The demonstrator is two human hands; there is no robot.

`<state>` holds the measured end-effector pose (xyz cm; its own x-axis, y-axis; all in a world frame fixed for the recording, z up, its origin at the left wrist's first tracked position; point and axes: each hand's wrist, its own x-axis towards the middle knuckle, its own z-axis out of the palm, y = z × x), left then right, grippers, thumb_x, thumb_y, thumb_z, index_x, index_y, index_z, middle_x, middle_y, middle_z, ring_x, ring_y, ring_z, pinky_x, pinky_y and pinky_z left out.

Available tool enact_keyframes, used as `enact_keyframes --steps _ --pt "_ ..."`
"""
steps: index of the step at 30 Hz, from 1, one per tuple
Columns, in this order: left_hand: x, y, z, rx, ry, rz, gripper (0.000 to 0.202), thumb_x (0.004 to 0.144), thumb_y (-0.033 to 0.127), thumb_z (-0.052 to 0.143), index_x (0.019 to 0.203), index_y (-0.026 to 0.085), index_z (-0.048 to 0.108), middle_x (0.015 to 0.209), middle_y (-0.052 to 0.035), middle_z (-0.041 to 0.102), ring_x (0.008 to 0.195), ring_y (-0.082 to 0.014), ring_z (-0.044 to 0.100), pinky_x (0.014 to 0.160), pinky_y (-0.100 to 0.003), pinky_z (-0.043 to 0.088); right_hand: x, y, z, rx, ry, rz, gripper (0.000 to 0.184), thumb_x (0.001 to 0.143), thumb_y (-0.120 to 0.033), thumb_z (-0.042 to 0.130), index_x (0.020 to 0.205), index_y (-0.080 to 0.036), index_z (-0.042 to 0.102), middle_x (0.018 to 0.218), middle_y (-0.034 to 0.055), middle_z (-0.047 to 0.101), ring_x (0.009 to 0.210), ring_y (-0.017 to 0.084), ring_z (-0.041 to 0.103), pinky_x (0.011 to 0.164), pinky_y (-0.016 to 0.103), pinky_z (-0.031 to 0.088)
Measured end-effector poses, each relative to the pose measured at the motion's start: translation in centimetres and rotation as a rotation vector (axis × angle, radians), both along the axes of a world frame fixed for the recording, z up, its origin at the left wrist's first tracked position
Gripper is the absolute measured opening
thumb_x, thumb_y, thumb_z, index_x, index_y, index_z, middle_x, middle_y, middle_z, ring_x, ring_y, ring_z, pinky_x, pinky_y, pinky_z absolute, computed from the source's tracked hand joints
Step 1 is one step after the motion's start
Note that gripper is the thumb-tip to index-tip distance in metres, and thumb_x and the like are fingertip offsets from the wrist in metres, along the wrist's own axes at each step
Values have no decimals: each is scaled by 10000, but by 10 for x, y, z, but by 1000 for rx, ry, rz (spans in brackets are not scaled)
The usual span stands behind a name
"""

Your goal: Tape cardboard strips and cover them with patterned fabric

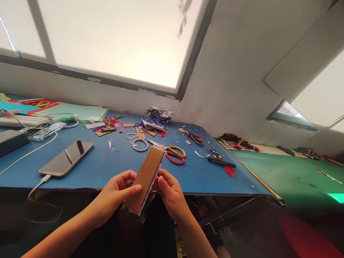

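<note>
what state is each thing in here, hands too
Cardboard strip: tilted, held up
Left hand: gripping the strip
Right hand: fingers bent at the strip's edge
Phone: face up, screen dark, cable plugged in
Red-and-yellow-handled scissors: lying unheld
Patterned fabric: crumpled

Both arms are bare as far as they show. The left arm [71, 227] comes up from the bottom left, and the right arm [196, 231] comes up from the bottom right. The two hands are close together but apart. The left hand [119, 187] holds tight, with its thumb [132, 192] flat on top and its fingers [128, 175] bent underneath. The right hand [170, 193] has bent fingers [168, 174], and its thumb [163, 185] points up. Some fingertips are hidden.
</note>
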<state>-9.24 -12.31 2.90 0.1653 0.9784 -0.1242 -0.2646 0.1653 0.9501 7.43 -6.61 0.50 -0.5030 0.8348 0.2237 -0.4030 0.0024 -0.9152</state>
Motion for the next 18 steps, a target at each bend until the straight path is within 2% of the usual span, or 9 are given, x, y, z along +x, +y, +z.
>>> enact_keyframes --steps 3,6,9,10,12,14,16,17,18 --pt "-1 4 -1 3 140 18 247 739 367 715 799 169 580 794 -5 686 691 -127 591 579 -196 417 4 2 4 64 -128 -37 214 796 -398 664 898 -211 678 745 -6 620 621 113 560 614 233 472" --pt "-3 11 -3 -5 284 -24 295 735 414 697 867 153 655 827 -40 700 708 -158 601 551 -208 398 3 8 6 116 -227 -76 229 825 -396 613 857 -184 690 694 3 612 597 130 548 595 257 470" --pt "-6 23 -5 38 342 -16 301 735 415 690 871 146 671 828 -49 707 749 -192 624 630 -254 448 0 14 5 133 -268 -142 196 828 -354 613 858 -177 692 640 -3 599 589 136 546 619 271 472" --pt "-6 29 -5 62 351 -11 297 739 414 687 857 143 666 818 -51 706 756 -202 631 658 -274 463 0 16 5 144 -282 -164 181 825 -337 620 889 -183 692 672 1 617 607 138 555 635 272 476" --pt "-9 41 -7 109 358 -7 303 747 421 678 861 143 642 823 -54 702 769 -214 643 687 -303 487 1 20 7 194 -316 -150 261 819 -318 635 1059 -220 660 882 26 667 723 154 592 683 276 499" --pt "-11 56 -6 143 336 2 344 753 441 666 933 158 593 861 -58 702 806 -226 657 697 -316 507 6 31 12 304 -379 -72 437 828 -329 629 1253 -281 544 1164 42 612 910 181 605 764 297 521" --pt "-15 73 -4 154 319 22 416 768 480 633 1027 176 517 861 -60 703 811 -233 669 629 -301 519 16 53 17 463 -532 -63 474 855 -354 591 1313 -307 478 1305 40 530 1076 201 563 859 328 508" --pt "-16 83 -2 154 320 35 444 778 503 610 1055 181 482 828 -58 704 775 -233 675 569 -286 514 22 69 18 544 -638 -114 413 865 -356 572 1269 -288 529 1313 49 525 1121 212 542 900 346 488" --pt "-18 93 -1 150 324 50 460 788 523 586 1069 183 458 778 -49 699 705 -223 676 508 -270 498 27 87 17 603 -798 -225 381 867 -355 562 1240 -277 555 1304 51 537 1163 219 515 936 363 464"
